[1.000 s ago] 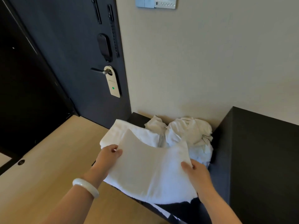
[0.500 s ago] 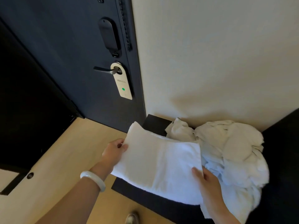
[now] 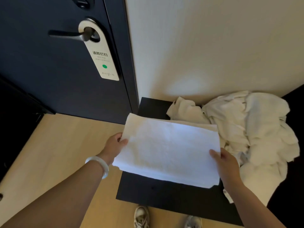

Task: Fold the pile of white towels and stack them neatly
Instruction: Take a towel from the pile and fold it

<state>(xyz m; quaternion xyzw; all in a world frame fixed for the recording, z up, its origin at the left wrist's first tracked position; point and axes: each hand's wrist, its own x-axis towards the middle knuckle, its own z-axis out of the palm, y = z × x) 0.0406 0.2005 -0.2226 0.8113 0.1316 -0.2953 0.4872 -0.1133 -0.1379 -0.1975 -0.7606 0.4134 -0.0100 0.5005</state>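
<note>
Pinching the flat, folded white terry towel (image 3: 169, 150), the fingers (image 3: 119, 137) of the left hand (image 3: 115, 146) are gripping its 9 o'clock edge, while the right hand (image 3: 228, 167) is pinching at 4 o'clock, thumbs on top. The towel is lying over the low black worktop (image 3: 156, 193), and the crumpled pile of white towels (image 3: 256, 129) is touching it at 2 o'clock.

On the door hanger (image 3: 102, 60): "请即打扫" above a green dot, "BOJUN" below (small English lines unreadable)

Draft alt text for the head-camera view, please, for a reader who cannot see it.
The left hand and right hand hold a folded white towel by its side edges over a black surface. Unfolded white towels lie heaped to its right.
</note>
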